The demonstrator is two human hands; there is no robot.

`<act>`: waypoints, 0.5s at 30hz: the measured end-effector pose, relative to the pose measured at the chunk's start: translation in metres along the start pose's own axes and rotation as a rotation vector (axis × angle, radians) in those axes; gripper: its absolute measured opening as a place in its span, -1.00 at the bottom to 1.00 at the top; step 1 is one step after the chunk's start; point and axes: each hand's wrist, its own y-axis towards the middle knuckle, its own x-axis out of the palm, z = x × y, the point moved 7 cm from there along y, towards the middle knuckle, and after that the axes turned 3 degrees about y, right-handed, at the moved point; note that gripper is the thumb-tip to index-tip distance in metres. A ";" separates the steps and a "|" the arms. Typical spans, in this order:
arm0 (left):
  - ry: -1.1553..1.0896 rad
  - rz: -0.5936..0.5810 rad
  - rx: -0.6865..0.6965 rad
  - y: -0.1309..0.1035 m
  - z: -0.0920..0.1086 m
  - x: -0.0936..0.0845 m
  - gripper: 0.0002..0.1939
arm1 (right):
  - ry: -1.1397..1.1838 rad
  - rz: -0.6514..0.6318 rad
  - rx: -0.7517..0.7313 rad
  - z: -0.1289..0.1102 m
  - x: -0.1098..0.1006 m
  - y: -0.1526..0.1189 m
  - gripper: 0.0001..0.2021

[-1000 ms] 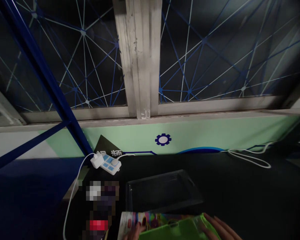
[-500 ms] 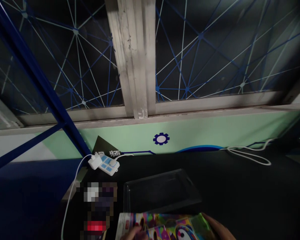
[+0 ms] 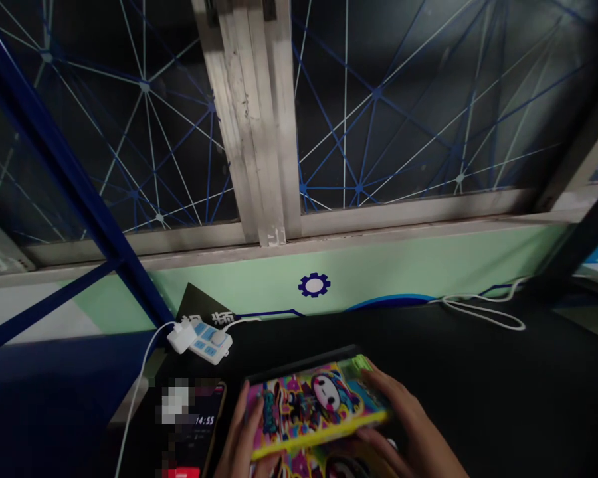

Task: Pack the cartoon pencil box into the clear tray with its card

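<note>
At seven o'clock lies a dark phone with a lit screen (image 3: pixel 206 408). Your left hand (image 3: pixel 243 431) presses one end of the bright cartoon box with a yellow edge (image 3: pixel 311 405), at six o'clock; I can't see inside. Behind it peeks a clear plastic tray (image 3: pixel 323 360). Your right hand (image 3: pixel 403 411), at five, grips the other end.

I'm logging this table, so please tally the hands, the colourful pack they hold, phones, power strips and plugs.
Hands: 2 (left hand, right hand)
Colourful pack: 1 (print below cut off, uncounted)
Phone: 1
Power strip: 1
Plugs: 2, both in the strip
Total: 7
</note>
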 end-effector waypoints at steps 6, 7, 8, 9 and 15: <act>0.145 -0.012 -0.016 0.013 -0.004 0.021 -0.50 | -0.152 -0.144 0.068 0.025 0.040 0.029 -0.46; 0.172 -0.019 -0.013 0.010 -0.005 0.025 -0.50 | -0.179 -0.165 0.059 0.028 0.044 0.027 -0.45; 0.199 -0.025 -0.011 0.008 -0.006 0.028 -0.50 | -0.201 -0.183 0.042 0.030 0.047 0.024 -0.44; 0.222 -0.028 -0.010 0.005 -0.007 0.030 -0.49 | -0.223 -0.194 0.020 0.030 0.049 0.021 -0.43; 0.280 0.032 0.039 -0.002 -0.005 0.034 -0.55 | -0.416 -0.140 -0.151 0.025 0.050 0.013 -0.47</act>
